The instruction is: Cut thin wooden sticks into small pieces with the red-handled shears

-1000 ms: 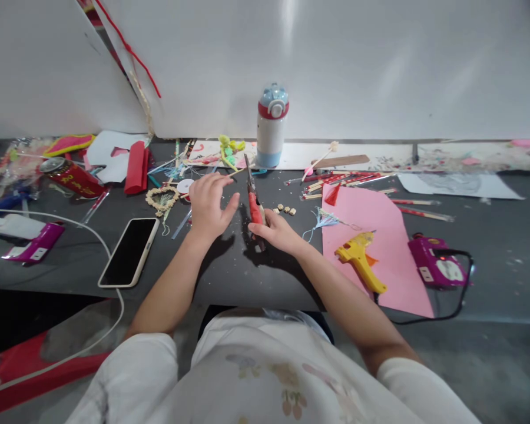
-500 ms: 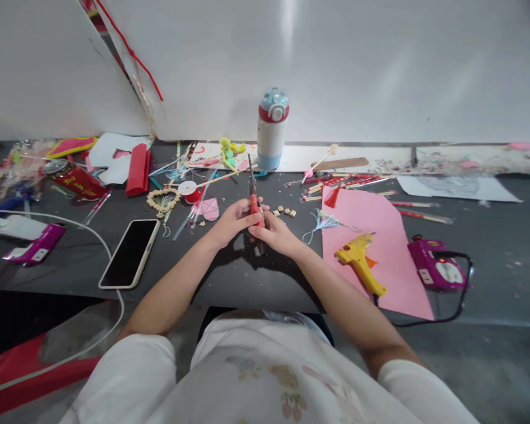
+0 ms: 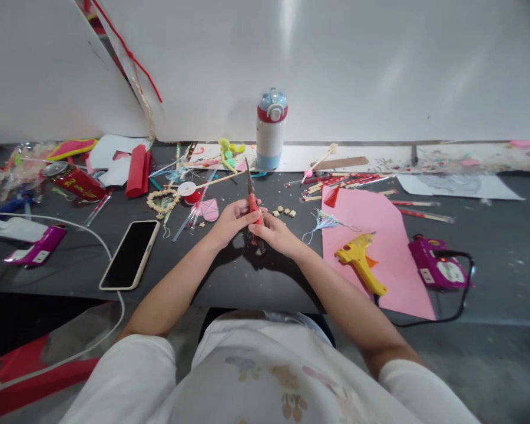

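Both of my hands meet over the middle of the dark table and hold a slim red-handled tool (image 3: 254, 203) with a narrow dark pointed end. The tool stands out away from me, and a dark part of it extends below my fingers. My left hand (image 3: 232, 221) is closed on its left side. From the right, my right hand (image 3: 277, 231) presses its thumb on the lower handle. Fingers hide part of the tool, so its exact kind is unclear. Several small beige pieces (image 3: 284, 211) lie just beyond my right hand. A thin wooden stick (image 3: 223, 180) lies beyond my left hand.
A bottle (image 3: 271, 132) stands at the back. On the right, a yellow glue gun (image 3: 361, 264) rests on pink paper (image 3: 397, 271), beside a purple power strip (image 3: 437, 265). On the left are a phone (image 3: 130, 255), a white cable (image 3: 92, 232), a red can (image 3: 75, 181) and a thread spool (image 3: 188, 192).
The tool's upper end leans very slightly more to the left. Both hands keep their hold, and the things on the table stay in place.
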A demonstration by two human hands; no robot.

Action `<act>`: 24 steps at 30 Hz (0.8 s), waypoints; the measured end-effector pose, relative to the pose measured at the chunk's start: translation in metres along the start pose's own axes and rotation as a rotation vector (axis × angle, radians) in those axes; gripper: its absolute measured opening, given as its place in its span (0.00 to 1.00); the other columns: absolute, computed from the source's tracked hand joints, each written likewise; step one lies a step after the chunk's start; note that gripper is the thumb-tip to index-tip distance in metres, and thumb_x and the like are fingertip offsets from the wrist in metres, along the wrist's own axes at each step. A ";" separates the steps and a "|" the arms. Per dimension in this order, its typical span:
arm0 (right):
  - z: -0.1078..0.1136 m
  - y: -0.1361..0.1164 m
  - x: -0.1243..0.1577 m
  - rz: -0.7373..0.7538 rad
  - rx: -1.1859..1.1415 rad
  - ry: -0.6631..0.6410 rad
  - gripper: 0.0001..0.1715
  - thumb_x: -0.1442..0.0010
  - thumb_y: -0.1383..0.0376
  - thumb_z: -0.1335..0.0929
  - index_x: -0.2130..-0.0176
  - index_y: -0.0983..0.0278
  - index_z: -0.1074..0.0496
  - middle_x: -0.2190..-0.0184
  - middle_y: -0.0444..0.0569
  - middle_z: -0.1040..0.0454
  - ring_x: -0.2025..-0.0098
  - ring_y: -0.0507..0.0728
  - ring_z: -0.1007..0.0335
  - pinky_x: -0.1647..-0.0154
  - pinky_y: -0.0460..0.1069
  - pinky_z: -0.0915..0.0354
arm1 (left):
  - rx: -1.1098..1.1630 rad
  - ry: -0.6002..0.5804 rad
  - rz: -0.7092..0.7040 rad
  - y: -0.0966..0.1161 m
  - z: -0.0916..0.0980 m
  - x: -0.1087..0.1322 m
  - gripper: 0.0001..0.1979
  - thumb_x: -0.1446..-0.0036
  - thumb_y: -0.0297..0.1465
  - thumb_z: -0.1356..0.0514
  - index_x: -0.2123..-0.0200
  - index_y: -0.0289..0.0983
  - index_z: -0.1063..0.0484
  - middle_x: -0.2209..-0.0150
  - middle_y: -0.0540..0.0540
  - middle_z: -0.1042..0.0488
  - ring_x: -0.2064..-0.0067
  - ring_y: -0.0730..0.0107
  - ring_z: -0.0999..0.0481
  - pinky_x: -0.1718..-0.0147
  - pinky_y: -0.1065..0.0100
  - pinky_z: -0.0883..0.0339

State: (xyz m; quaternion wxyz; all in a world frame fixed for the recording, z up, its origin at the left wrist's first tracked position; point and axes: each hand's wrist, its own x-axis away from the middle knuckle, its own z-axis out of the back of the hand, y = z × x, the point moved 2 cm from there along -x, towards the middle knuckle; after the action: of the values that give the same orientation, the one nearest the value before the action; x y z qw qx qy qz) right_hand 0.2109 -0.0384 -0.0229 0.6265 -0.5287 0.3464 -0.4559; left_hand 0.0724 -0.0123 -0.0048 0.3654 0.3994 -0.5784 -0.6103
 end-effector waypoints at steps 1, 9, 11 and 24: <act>0.001 0.000 0.000 -0.002 0.009 0.007 0.20 0.47 0.50 0.34 0.65 0.63 0.37 0.72 0.46 0.33 0.68 0.55 0.35 0.68 0.50 0.37 | -0.088 0.038 -0.047 0.002 0.003 0.000 0.24 0.50 0.46 0.38 0.55 0.35 0.31 0.56 0.39 0.24 0.54 0.61 0.24 0.53 0.59 0.31; 0.008 -0.005 0.004 0.021 0.251 -0.011 0.26 0.51 0.46 0.33 0.65 0.64 0.39 0.73 0.42 0.37 0.72 0.51 0.43 0.71 0.48 0.44 | -1.042 0.628 -0.576 0.028 0.042 0.011 0.11 0.42 0.36 0.45 0.58 0.38 0.30 0.58 0.42 0.28 0.50 0.61 0.31 0.47 0.57 0.41; 0.006 -0.009 0.006 0.040 0.308 -0.041 0.27 0.52 0.45 0.32 0.66 0.63 0.40 0.74 0.41 0.38 0.73 0.50 0.44 0.71 0.47 0.46 | -1.135 0.634 -0.583 0.028 0.047 0.010 0.12 0.42 0.36 0.45 0.56 0.38 0.31 0.57 0.42 0.28 0.50 0.61 0.30 0.48 0.58 0.40; 0.006 -0.019 0.011 0.136 0.341 -0.131 0.26 0.54 0.49 0.31 0.68 0.61 0.46 0.77 0.38 0.40 0.76 0.48 0.46 0.74 0.46 0.48 | -1.035 0.624 -0.604 0.032 0.057 0.014 0.10 0.40 0.32 0.46 0.61 0.38 0.26 0.65 0.47 0.22 0.62 0.71 0.24 0.60 0.69 0.32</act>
State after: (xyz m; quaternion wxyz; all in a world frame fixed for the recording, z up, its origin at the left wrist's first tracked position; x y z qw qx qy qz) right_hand 0.2158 -0.0474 -0.0022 0.7574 -0.4190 0.2577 -0.4294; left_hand 0.0138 -0.0032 0.0269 0.4728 0.4747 0.0585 -0.7401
